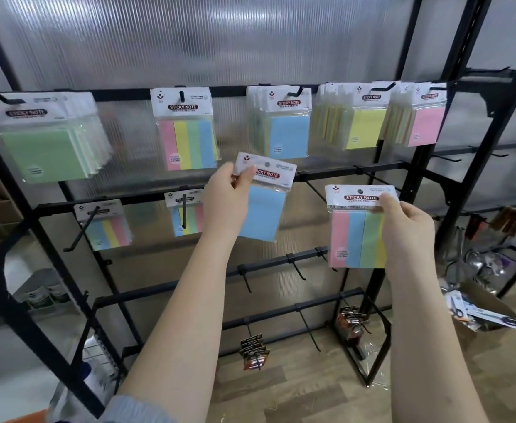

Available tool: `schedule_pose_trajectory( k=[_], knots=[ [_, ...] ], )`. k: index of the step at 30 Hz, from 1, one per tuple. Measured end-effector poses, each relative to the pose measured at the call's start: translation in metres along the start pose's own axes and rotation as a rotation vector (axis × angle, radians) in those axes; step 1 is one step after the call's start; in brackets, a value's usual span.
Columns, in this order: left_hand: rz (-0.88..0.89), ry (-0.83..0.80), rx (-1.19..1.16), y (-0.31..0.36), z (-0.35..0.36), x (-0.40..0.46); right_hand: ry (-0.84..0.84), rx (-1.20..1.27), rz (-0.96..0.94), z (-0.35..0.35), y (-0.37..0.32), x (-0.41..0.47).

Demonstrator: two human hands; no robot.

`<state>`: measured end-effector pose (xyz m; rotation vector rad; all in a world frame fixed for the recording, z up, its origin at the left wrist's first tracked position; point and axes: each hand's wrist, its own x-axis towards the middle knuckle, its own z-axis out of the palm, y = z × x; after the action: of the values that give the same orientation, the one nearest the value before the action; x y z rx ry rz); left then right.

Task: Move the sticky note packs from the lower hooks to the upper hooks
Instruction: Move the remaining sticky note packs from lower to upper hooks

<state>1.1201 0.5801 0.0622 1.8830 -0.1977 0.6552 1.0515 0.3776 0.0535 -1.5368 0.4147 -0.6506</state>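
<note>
My left hand (227,196) pinches the header card of a blue sticky note pack (264,209), held tilted in front of the rack just below the upper row. My right hand (406,230) grips a striped pink-blue-green-yellow pack (356,236) by its top right corner, off any hook. On the upper hooks hang green packs (43,148), a striped pack (186,141), blue packs (287,132), yellow packs (363,126) and pink packs (426,123). Two striped packs remain on the lower hooks (105,228) (189,218).
Bare black hooks (310,189) stick out from the lower bars of the black rack. Small dark packets (253,351) hang near the floor. A cardboard box with scissors (482,312) sits at the right, with utensils hanging behind it. The floor is wood.
</note>
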Motion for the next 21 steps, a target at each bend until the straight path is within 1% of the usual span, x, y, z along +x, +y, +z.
schedule_pose_trajectory(
  k=[5, 12, 16, 21],
  knots=[
    [0.085, 0.037, -0.044, 0.027, 0.023, 0.022, -0.042, 0.022, -0.007, -0.004, -0.005, 0.024],
    [0.144, 0.183, -0.058, 0.053, 0.062, 0.071, -0.113, 0.018, -0.052, -0.012, -0.014, 0.069],
    [0.14, 0.25, -0.053, 0.059, 0.08, 0.086, -0.144, 0.049, -0.053, -0.01, -0.014, 0.086],
    [0.08, 0.322, -0.043, 0.052, 0.094, 0.095, -0.199, 0.045, -0.059, -0.006, -0.011, 0.1]
  ],
)
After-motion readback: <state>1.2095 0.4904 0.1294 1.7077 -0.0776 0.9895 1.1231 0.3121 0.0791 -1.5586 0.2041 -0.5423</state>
